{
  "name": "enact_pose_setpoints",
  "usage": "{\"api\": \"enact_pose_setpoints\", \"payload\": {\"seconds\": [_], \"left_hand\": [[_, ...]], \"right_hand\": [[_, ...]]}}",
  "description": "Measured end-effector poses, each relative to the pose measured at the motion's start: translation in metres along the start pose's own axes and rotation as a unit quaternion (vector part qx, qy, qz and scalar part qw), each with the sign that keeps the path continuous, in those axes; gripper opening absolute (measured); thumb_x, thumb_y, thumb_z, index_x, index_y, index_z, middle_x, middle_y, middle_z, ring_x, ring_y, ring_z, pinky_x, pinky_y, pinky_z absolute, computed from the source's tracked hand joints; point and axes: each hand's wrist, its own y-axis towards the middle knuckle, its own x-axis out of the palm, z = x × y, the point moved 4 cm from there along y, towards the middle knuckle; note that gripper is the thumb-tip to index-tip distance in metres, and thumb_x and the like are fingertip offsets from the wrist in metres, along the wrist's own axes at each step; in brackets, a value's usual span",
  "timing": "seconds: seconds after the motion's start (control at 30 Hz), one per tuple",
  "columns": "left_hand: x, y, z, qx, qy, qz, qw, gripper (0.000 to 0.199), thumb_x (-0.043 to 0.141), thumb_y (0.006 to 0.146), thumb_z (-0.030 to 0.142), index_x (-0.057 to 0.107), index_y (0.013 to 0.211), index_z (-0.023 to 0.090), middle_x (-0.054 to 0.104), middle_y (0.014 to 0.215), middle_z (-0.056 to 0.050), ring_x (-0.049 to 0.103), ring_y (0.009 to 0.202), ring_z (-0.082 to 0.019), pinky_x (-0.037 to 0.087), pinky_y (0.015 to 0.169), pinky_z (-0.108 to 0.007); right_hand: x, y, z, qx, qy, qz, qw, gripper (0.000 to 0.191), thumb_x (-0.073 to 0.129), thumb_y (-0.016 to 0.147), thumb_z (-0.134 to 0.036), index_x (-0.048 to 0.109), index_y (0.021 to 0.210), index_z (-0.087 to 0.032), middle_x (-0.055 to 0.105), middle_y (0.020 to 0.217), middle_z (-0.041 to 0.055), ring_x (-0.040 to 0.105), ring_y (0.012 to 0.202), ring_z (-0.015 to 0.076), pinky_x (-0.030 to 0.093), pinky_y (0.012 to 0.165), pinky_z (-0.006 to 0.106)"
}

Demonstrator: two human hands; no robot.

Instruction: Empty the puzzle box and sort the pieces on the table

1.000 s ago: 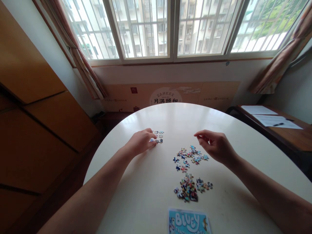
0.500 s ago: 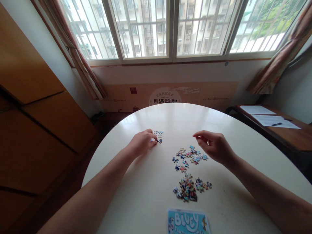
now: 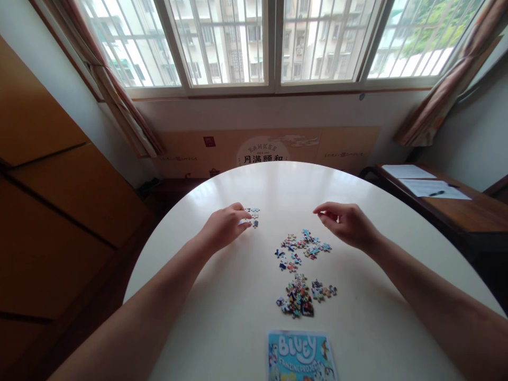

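Observation:
Over at the left of the white table (image 3: 222,317), my left hand (image 3: 225,226) is closed, thumb and forefinger around a pale bluish puzzle piece partly hidden by the fingers. Beside its fingertips lie several other puzzle pieces (image 3: 255,216) in short rows. My right hand (image 3: 349,225) hovers on the right with fingers curled and thumb against the forefinger; whether anything is in that pinch cannot be seen. Just below and left of it spreads a loose group of puzzle pieces (image 3: 311,247). Nearer to me is a denser heap of puzzle pieces (image 3: 297,299).
A blue "Bluey" picture card (image 3: 299,357) lies at the near side of the table. To the right stands a brown side table (image 3: 484,217) with paper sheets (image 3: 432,189) and a pen (image 3: 436,193). Wooden cabinets (image 3: 51,211) stand left, a barred window ahead.
The view has tilted and shifted slightly, showing more of the picture card. Both hands keep nearly the same places over the table, and the puzzle groups look unchanged.

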Motion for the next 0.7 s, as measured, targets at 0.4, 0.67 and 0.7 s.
{"api": "enact_pose_setpoints", "payload": {"seconds": [0.4, 0.67, 0.7], "left_hand": [[-0.007, -0.017, 0.084, 0.195, -0.151, -0.136, 0.96, 0.018, 0.069, 0.086, 0.017, 0.078, 0.097, 0.028, 0.072, 0.09, 0.001, 0.064, 0.074, -0.011, 0.045, 0.065, -0.023], [0.002, -0.016, 0.081, 0.186, -0.153, -0.153, 0.958, 0.022, 0.068, 0.086, 0.018, 0.079, 0.1, 0.032, 0.071, 0.087, 0.0, 0.063, 0.071, -0.012, 0.044, 0.064, -0.024], [0.002, -0.016, 0.08, 0.182, -0.149, -0.152, 0.96, 0.023, 0.067, 0.087, 0.019, 0.079, 0.102, 0.032, 0.072, 0.088, -0.001, 0.063, 0.071, -0.013, 0.044, 0.064, -0.025]], "right_hand": [[0.016, -0.013, -0.05, -0.131, 0.013, -0.282, 0.95, 0.022, 0.062, 0.084, -0.021, 0.078, 0.099, -0.025, 0.068, 0.078, 0.0002, 0.056, 0.064, 0.0055, 0.039, 0.063, 0.019], [0.023, -0.019, -0.069, -0.159, -0.021, -0.333, 0.929, 0.03, 0.058, 0.084, -0.014, 0.078, 0.099, -0.03, 0.072, 0.087, -0.001, 0.059, 0.073, 0.007, 0.038, 0.068, 0.02], [0.022, -0.019, -0.069, -0.151, -0.028, -0.334, 0.93, 0.03, 0.057, 0.084, -0.014, 0.078, 0.098, -0.031, 0.072, 0.087, -0.0013, 0.059, 0.072, 0.0069, 0.038, 0.068, 0.02]]}}
